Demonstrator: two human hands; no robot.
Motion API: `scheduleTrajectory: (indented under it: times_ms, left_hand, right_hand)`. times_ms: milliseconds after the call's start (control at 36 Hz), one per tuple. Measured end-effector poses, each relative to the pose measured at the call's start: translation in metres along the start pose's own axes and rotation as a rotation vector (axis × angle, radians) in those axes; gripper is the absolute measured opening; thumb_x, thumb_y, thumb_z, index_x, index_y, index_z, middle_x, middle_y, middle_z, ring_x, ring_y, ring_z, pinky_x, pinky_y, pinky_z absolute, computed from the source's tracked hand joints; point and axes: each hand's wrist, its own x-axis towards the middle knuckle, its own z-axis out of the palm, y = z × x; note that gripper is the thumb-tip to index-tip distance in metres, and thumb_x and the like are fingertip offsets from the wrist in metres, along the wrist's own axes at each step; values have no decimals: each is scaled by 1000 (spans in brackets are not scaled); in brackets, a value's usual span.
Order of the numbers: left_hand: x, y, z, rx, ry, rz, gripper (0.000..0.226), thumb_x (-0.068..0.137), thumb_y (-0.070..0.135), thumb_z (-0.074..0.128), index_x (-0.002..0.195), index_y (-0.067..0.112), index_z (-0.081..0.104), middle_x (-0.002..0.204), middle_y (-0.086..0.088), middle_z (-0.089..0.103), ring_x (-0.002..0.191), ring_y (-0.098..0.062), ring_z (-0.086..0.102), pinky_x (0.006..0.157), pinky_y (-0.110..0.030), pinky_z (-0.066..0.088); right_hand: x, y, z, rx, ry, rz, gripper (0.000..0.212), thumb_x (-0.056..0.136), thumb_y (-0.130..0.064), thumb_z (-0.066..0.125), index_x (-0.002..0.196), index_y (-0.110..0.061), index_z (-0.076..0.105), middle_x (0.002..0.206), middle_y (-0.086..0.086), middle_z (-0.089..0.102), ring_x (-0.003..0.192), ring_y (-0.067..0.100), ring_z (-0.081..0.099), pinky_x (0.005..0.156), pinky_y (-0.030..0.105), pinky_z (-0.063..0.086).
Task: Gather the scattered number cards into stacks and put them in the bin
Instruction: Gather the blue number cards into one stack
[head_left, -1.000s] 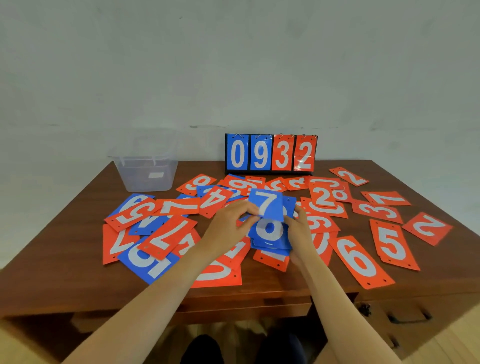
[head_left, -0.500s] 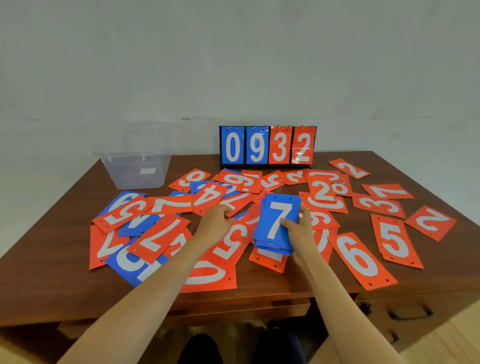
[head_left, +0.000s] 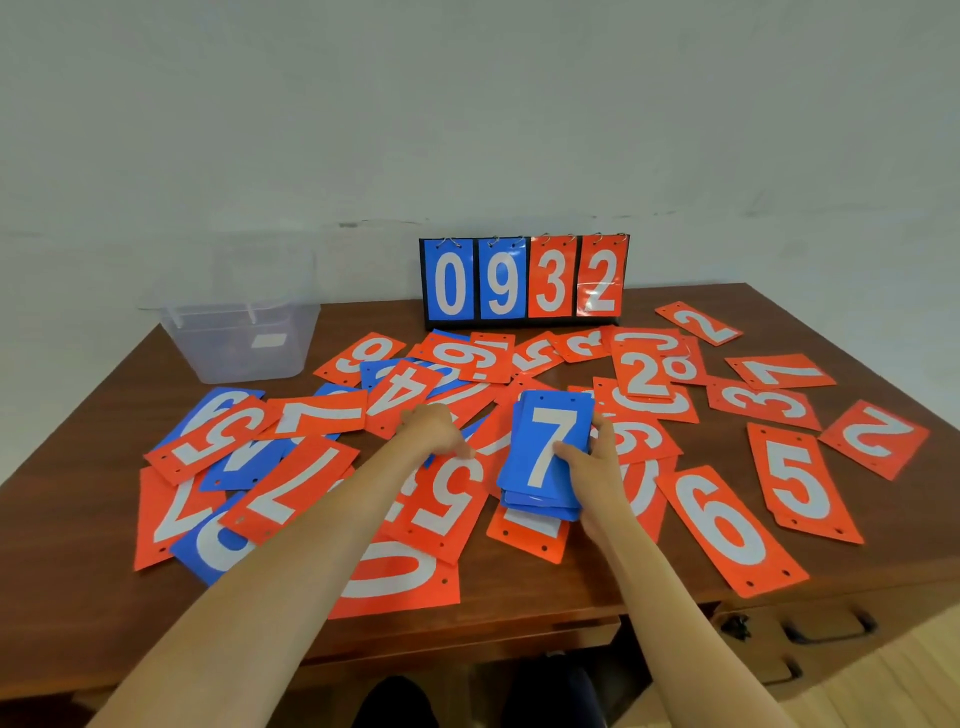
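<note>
1. Nearest, beneath both wrists, a red 0 card (head_left: 395, 577) lies at the front edge of the worktop (head_left: 78, 597). A red 5 card (head_left: 452, 493) overlaps it under the left forearm.
2. The right hand (head_left: 592, 462) grips the blue stack (head_left: 545, 457), which shows a 7 on top. Its thumb lies across the face and its fingers curl round the right edge. The stack sits tilted over red cards below it.
3. The left hand (head_left: 436, 431) is just left of the stack, knuckles up and fingers bent down onto the pile. A sliver of blue shows by its fingertips. Whether it has pinched a card I cannot tell.
4. The step in hand looks like collecting the blue cards into one stack, and it is early, since most cards lie scattered. The next move calls for drawing a blue card out from under the overlapping red ones. It then needs laying square on the 7.
5. Left of the left hand, more blue cards (head_left: 223, 410) lie half buried under red ones. Right of the right hand the cards are red, among them a red 6 card (head_left: 727, 525).
6. Beyond the hands stands a flip scoreboard (head_left: 524, 280) reading 0932.
7. The clear bin (head_left: 208, 353) is far beyond and left of the left hand, well apart from the stack. A finished stack will need carrying across the pile to reach it.
</note>
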Motion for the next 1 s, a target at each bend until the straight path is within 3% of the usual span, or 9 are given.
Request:
scheduleTrajectory:
  times_ms: [111,194,250,389,500,611,778,861,1000]
  left_hand:
    - [0,1,-7,-184,14,27,30,85,24,66,106,6,55,87,-4,54,81,-14,55,63,-22,42]
    - [-5,3,-11,-298,94,62,12,85,10,64,90,12,53,81,-1,50,71,-10,49,65,-23,42]
    - [-8,3,-15,-388,161,81,16,82,7,67,83,13,53,80,0,47,73,-11,48,70,-25,43]
    - [-17,-2,-23,-550,310,130,42,74,13,77,109,9,55,106,-4,56,101,-20,55,79,-29,46]
    - [-24,-5,-30,-672,383,173,39,75,21,77,103,11,52,97,0,51,92,-17,52,77,-33,47]
    - [-31,-8,-36,-687,416,158,9,89,18,60,84,14,52,82,-1,51,77,-17,53,78,-37,50]
    - [-40,-18,-31,-942,396,33,24,81,2,60,68,18,49,75,-1,54,76,-20,59,73,-35,52]
    - [-44,-24,-29,-1056,464,-25,5,84,7,58,88,9,58,95,-5,58,88,-21,57,75,-37,51]
    - [-50,-32,-31,-1114,739,53,20,92,12,52,108,4,60,113,-10,58,101,-23,60,69,-27,49]
  right_hand:
    - [-2,1,2,10,-25,-6,50,94,-10,55,137,-25,33,130,1,51,104,21,60,61,26,54]
    - [-4,1,2,17,-26,-11,50,94,-10,55,137,-25,33,130,2,51,105,20,60,60,25,53]
    - [-6,0,1,20,-22,-10,50,94,-11,55,136,-25,33,129,2,51,104,20,61,59,24,52]
    - [-11,-6,-2,26,-5,-25,48,94,-10,55,135,-23,35,129,3,52,103,21,62,58,25,53]
    - [-17,-12,-4,13,-4,-39,47,94,-9,55,134,-22,35,129,4,52,105,23,61,62,27,54]
    - [-22,-16,-6,14,-5,-44,49,93,-8,55,135,-22,34,129,5,53,103,25,62,62,28,54]
    - [-34,-21,-7,29,-10,-57,51,93,-7,55,137,-20,33,127,6,53,99,24,62,62,29,54]
    - [-41,-22,-7,33,-27,-68,48,94,-6,54,135,-19,34,127,8,54,103,27,61,64,30,54]
    - [-50,-23,-7,24,-25,-70,48,94,-6,53,136,-19,33,128,7,52,105,26,60,59,25,51]
